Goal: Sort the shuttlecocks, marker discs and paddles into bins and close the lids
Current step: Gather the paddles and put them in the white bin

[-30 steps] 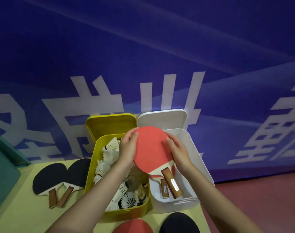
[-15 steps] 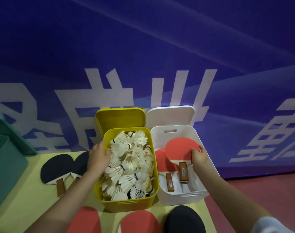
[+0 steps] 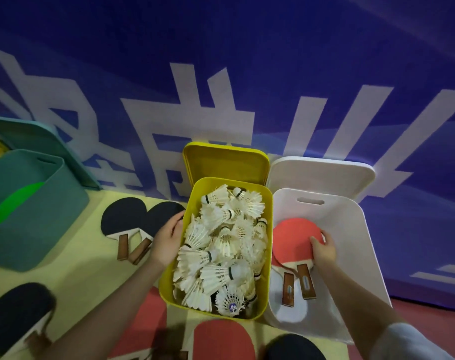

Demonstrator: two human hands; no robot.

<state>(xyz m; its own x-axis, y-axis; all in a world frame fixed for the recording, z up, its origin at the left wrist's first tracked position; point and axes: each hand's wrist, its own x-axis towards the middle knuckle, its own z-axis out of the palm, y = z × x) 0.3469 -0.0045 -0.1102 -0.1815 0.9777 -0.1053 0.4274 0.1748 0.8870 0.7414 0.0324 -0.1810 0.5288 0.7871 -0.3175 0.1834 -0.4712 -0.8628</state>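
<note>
At the far left stands a teal bin [image 3: 36, 216] with a bright green disc [image 3: 16, 201] inside it, and its teal lid [image 3: 47, 149] leans on the blue wall [image 3: 247, 61] behind it. Near the bottom left corner lies a black paddle [image 3: 16, 315] on the yellow table [image 3: 91, 276]. Next come two black paddles [image 3: 135, 216] lying side by side on the table, with their brown handles pointing toward the person. The left hand [image 3: 166, 242] sits just beside them, and its fingers rest against the left wall of the yellow bin [image 3: 169, 289]; whether it grips the wall or only touches it cannot be told. The yellow bin is full of white shuttlecocks [image 3: 221, 245], and its yellow lid [image 3: 226, 162] stands open behind it. In front of this bin lie two red paddles [image 3: 221, 339] and one more dark paddle [image 3: 293, 346], partly cut off at the bottom edge. To the right is the white bin [image 3: 356, 229] with its white lid [image 3: 322, 175] open at the back. Two red paddles in the bin [image 3: 291, 240] are stacked one on the other. The right hand [image 3: 322, 250] holds the right edge of the top one, with the fingers curled over it.
</note>
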